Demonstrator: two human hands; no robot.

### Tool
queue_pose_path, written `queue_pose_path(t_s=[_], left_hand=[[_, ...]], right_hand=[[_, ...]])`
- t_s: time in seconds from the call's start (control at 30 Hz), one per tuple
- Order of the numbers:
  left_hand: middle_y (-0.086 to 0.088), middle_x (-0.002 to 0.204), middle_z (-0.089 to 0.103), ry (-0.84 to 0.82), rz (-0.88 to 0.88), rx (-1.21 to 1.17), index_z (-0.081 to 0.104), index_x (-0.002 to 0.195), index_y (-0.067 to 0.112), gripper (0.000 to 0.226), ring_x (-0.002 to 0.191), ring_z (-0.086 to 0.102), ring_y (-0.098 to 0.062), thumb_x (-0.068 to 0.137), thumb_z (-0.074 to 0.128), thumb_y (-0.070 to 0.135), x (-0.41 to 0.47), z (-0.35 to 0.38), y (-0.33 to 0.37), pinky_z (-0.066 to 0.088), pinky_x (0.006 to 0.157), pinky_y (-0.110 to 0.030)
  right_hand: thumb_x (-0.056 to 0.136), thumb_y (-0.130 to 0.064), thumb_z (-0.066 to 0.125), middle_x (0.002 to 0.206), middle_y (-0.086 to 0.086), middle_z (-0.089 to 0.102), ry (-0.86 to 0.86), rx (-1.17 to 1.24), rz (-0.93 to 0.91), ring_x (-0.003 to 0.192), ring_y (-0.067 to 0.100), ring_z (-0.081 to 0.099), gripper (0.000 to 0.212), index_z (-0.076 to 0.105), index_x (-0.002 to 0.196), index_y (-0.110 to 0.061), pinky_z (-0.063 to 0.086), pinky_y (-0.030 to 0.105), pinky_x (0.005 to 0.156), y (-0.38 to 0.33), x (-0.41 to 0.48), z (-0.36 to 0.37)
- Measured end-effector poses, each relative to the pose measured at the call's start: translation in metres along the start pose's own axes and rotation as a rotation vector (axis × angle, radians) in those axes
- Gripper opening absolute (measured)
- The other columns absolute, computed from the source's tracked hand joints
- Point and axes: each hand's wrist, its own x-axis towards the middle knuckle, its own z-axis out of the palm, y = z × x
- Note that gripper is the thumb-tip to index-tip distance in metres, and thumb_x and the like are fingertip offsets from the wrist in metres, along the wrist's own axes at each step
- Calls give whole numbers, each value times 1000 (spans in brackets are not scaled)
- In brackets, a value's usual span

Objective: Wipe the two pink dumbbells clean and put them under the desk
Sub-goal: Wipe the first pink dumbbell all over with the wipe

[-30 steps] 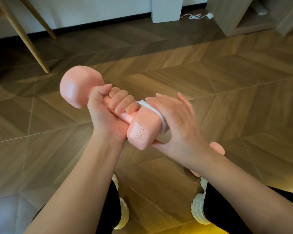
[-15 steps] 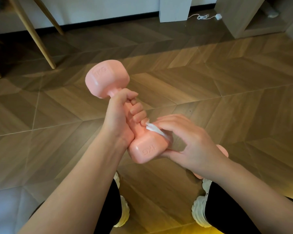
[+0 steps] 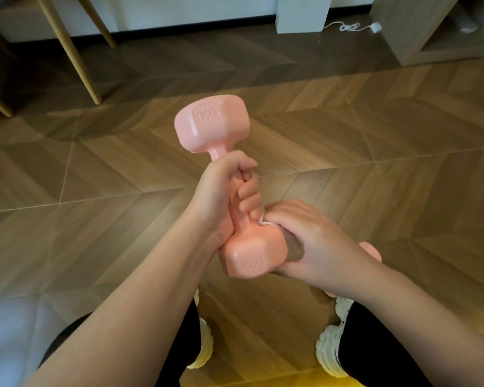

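A pink dumbbell [image 3: 211, 127] marked 1KG stands almost upright in the air over the floor. My left hand [image 3: 224, 194] is wrapped around its handle. My right hand [image 3: 305, 241] cups the right side of its lower head [image 3: 252, 254] and presses a small white wipe [image 3: 264, 221] against it; only a sliver of the wipe shows between my fingers. The second pink dumbbell [image 3: 370, 251] lies on the floor behind my right wrist, mostly hidden by it.
Wooden herringbone floor [image 3: 375, 152] all around. Slanted wooden legs [image 3: 76, 60] stand at the far left. A white post [image 3: 302, 12] and a white cable [image 3: 352, 27] are at the back, a wooden cabinet [image 3: 408, 29] at the far right. My white shoes [image 3: 330, 350] are below.
The dumbbell has swung from lying slanted to nearly upright, its top head moving right. My right hand has slid down around the lower head with the wipe.
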Motion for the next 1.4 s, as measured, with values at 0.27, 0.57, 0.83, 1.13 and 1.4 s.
queue_pose_path(t_s=[0.27, 0.57, 0.83, 1.13, 1.4], left_hand=[[0, 58, 46, 11, 27, 86, 46, 65, 15, 25, 49, 43, -15, 85, 58, 23, 3, -2, 0, 39, 54, -28], [0, 60, 49, 218, 30, 186, 52, 81, 15, 16, 48, 47, -13, 91, 64, 21, 6, -4, -1, 39, 54, -27], [1, 56, 48, 147, 6, 111, 46, 55, 20, 38, 49, 45, -13, 88, 64, 17, 7, -6, 6, 41, 57, -27], [3, 49, 39, 201, 4, 89, 45, 62, 20, 29, 43, 36, -12, 86, 59, 14, 10, -5, -1, 32, 43, -22], [2, 49, 34, 203, 20, 52, 40, 62, 18, 29, 39, 31, -12, 87, 53, 11, 10, -5, 3, 28, 41, -21]], right_hand=[[66, -44, 73, 100, -11, 68, 196, -153, 11, 98, 9, 58, 45, 67, 106, -22, 45, 36, 81, -9, -7, -1], [68, -36, 83, 98, -5, 70, 248, -368, -63, 95, 15, 63, 43, 69, 104, -17, 44, 36, 92, -11, -6, 12], [64, -37, 83, 95, -4, 69, 260, -365, -65, 92, 14, 64, 43, 71, 98, -14, 38, 47, 106, -12, -6, 15], [70, -63, 66, 92, -7, 68, 109, -373, 21, 100, 15, 65, 54, 68, 102, -19, 21, 56, 116, -13, 0, 18], [69, -37, 83, 106, -6, 66, 159, -218, -26, 103, 10, 61, 47, 64, 106, -14, 28, 42, 113, -11, -2, 18]])
